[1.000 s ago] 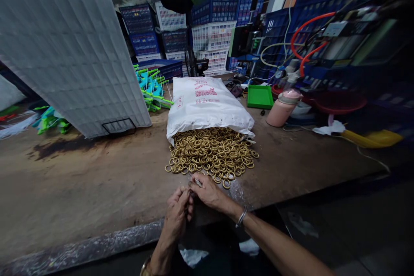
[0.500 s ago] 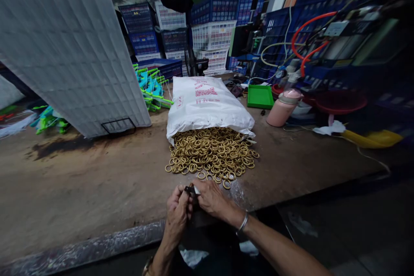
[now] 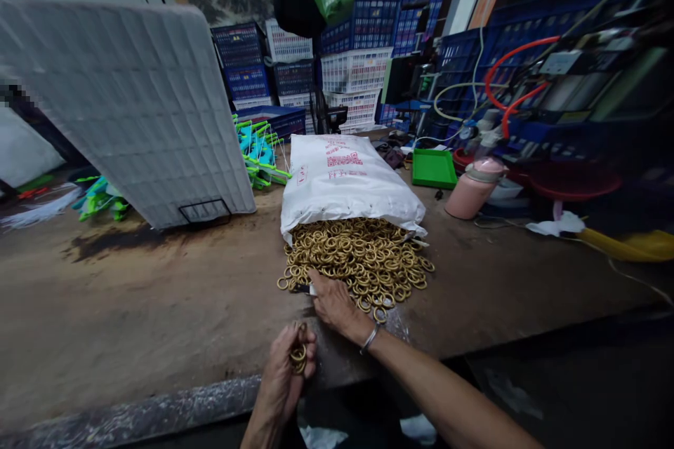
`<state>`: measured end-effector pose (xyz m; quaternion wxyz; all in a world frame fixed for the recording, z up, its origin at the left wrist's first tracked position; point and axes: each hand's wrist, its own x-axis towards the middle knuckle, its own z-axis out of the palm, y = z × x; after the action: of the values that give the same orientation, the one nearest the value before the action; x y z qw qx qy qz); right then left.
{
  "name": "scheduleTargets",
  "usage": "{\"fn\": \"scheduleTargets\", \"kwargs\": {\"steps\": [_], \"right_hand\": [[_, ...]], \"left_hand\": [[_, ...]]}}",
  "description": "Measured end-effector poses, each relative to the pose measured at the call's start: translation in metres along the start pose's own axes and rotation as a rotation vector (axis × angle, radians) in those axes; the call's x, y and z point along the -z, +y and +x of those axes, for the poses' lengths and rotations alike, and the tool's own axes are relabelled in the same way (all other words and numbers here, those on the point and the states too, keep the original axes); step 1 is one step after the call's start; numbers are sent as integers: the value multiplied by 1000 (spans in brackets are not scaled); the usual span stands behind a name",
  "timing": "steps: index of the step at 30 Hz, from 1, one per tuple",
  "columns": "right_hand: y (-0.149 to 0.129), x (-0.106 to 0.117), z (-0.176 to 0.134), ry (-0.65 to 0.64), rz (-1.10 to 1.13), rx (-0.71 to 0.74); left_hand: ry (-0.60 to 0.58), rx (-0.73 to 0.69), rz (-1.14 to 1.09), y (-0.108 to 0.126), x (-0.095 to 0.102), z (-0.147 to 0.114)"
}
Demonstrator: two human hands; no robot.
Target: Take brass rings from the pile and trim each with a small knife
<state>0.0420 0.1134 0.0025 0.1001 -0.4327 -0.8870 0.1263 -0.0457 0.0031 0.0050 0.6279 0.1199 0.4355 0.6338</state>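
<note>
At the near edge of the tabletop (image 3: 173,323), the left hand (image 3: 281,365) is curled around a few rings (image 3: 298,359), bunched near its fingertips, stacked roughly near to far; slightly farther and to the right, the right hand (image 3: 337,309), a bracelet (image 3: 370,339) at its wrist, grips a small tool (image 3: 302,288), its dark end pointing left and its long axis running left to right, the rest hidden by the hand; just beyond lies a pile (image 3: 363,259) of brass-coloured rings, spilling from the mouth of a white sack (image 3: 350,186), which faces near; a pale panel (image 3: 131,105) leans at left; a pink bottle (image 3: 474,189) and green tray (image 3: 433,170) stand right; crates (image 3: 355,70) rise farthest.
</note>
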Motion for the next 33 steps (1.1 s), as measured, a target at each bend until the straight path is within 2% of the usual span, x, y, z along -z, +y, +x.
{"fn": "scheduleTargets", "kwargs": {"steps": [3,6,9,13,18,24,30,33], "right_hand": [[-4,2,14,-22,-49,-24],[-4,1,20,-29,-75,-45],[1,-2,15,-19,-63,-58],[14,-5,-1,6,17,-33],[29,-1,-17,43,293,-29],[36,2,-17,63,765,-109],[32,7,-28,-38,1024,-188],[27,9,-35,-108,1130,-211]], "left_hand": [[22,14,-36,0,9,1],[-8,29,-78,1,12,1],[-27,73,-129,2,12,2],[10,108,-183,1,12,7],[53,89,-158,-3,10,11],[-2,10,-29,-4,-3,13],[91,-171,226,-9,-12,19],[110,-210,329,-13,-11,23]]}}
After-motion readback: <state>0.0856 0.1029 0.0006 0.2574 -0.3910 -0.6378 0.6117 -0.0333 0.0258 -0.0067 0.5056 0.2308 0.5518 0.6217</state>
